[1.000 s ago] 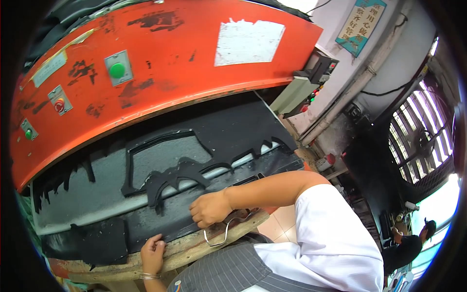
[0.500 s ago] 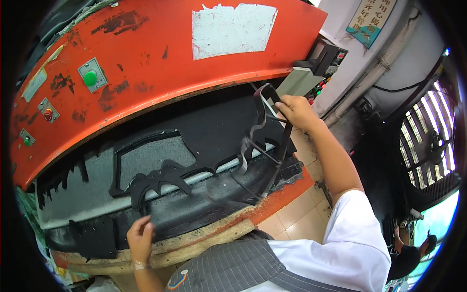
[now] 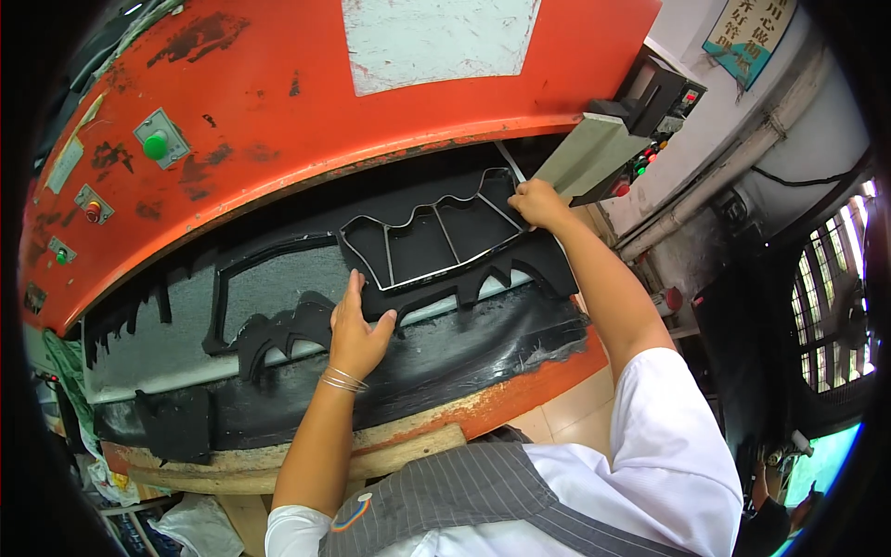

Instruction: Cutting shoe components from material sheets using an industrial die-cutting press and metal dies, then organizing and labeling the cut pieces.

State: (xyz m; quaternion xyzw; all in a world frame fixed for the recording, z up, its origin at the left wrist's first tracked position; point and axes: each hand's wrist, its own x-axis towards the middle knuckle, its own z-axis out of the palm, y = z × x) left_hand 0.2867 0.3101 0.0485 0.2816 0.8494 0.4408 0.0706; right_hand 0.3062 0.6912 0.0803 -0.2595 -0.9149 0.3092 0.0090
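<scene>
A metal cutting die, a wavy-edged frame with crossbars, lies flat on a black foam sheet under the orange press. My right hand is closed on the die's right end, fingertips curled over its edge. By the die's lower left corner, my left hand is open, thumb apart, its fingertips against the foam beside the frame. Left of the die, a piece has been cut from the sheet, and the grey bed shows through. Jagged foam scraps hang along the near side.
The orange press beam spans the far side, with a green button and a red knob. A grey-green arm with a black box stands at the right. A worn wooden rail runs along the near edge.
The die has come down from a raised, tilted position and now lies on the foam, further left. My left hand has moved up and right from the near edge to the die.
</scene>
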